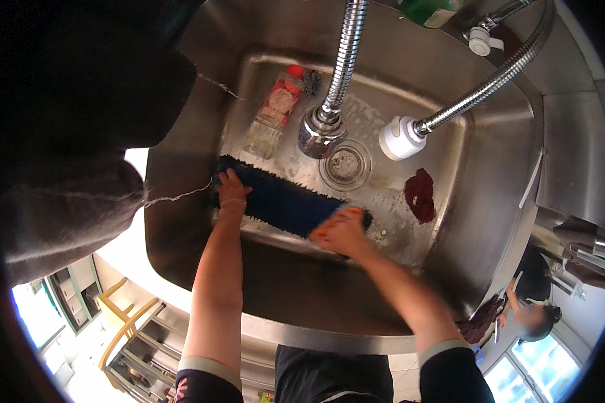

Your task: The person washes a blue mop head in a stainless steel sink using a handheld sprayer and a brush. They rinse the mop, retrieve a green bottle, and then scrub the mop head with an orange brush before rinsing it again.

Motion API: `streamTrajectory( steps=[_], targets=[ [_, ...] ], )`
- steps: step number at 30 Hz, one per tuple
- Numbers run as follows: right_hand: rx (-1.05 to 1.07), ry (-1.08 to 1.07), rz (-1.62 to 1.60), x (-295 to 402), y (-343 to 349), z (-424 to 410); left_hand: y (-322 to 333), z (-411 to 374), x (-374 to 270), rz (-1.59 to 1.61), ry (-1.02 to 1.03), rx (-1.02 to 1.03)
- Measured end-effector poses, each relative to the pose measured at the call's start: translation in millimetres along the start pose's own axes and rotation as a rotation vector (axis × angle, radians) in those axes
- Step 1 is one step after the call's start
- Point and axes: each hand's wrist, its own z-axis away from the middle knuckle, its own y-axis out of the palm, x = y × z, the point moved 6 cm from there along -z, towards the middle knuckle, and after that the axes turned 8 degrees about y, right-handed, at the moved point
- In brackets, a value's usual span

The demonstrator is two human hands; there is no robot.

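A dark blue mop pad with a fringed edge lies slantwise along the near side of the stainless steel sink. My left hand rests on its left end, thumb apart from the fingers. Over the right end, my right hand grips an orange scrubbing brush against the pad. Motion blurs this hand, and the fingers cover most of the brush. Behind the pad is the round drain.
A red-capped bottle and a steel wool scrubber lie at the sink's back left. A chrome faucet head and a white one hang over the basin. A maroon cloth lies right. Another person stands beyond.
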Motion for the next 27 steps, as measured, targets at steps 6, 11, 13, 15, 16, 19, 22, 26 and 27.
streamTrajectory(
  steps=[6, 11, 13, 15, 16, 19, 22, 26, 27],
  targets=[
    [0.075, 0.345, -0.001, -75, -43, 50, 5, -5, -10, -0.058, -0.004, 0.008],
    [-0.255, 0.156, -0.143, 49, -43, -67, -1, -8, -18, 0.006, -0.075, 0.074],
    [-0.075, 0.211, -0.07, 64, -31, -106, -4, -7, -21, -0.012, -0.052, 0.06],
    [0.075, 0.344, -0.074, 64, -18, -122, -4, -8, -6, -0.067, -0.008, 0.004],
    [0.008, 0.337, -0.222, 51, -24, -106, 0, -3, -8, -0.046, -0.018, 0.038],
    [-0.105, 0.331, -0.136, -17, -25, -32, -1, -2, -22, -0.017, 0.01, 0.085],
    [0.115, 0.63, -0.038, -79, -45, 24, 2, -4, -10, -0.069, 0.049, 0.057],
    [0.046, 0.665, -0.151, -56, -53, 3, 2, -4, -29, -0.135, 0.05, 0.183],
    [0.018, 0.582, -0.195, -30, -48, -24, -1, -7, -32, -0.147, 0.051, 0.235]
  ],
)
